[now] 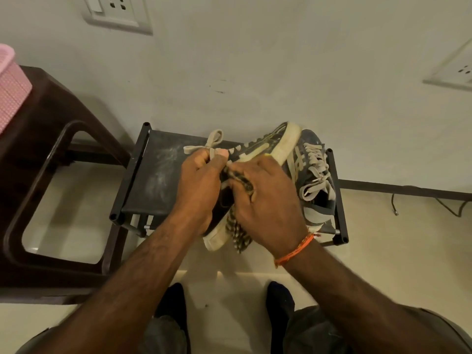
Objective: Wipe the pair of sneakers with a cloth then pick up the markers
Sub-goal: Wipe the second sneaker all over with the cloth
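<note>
Overhead, one sneaker (268,141) was held tilted above the rack (150,175), gripped by the left hand (199,185); a checked cloth (237,226) was clutched against it by the right hand (268,200). The second sneaker (314,180) was found resting on the rack.

A low black metal-framed rack with a dusty dark shelf (153,175) stood against the pale wall (255,60), and a dark brown plastic stool (51,154) stood just to its left with a pink woven basket (10,88) on top. Two white socket plates were fixed to the wall, one at the upper left (117,11) and one at the right edge (457,70). A thin black cable (447,208) lay on the cream tiled floor (383,238) to the right of the rack.
</note>
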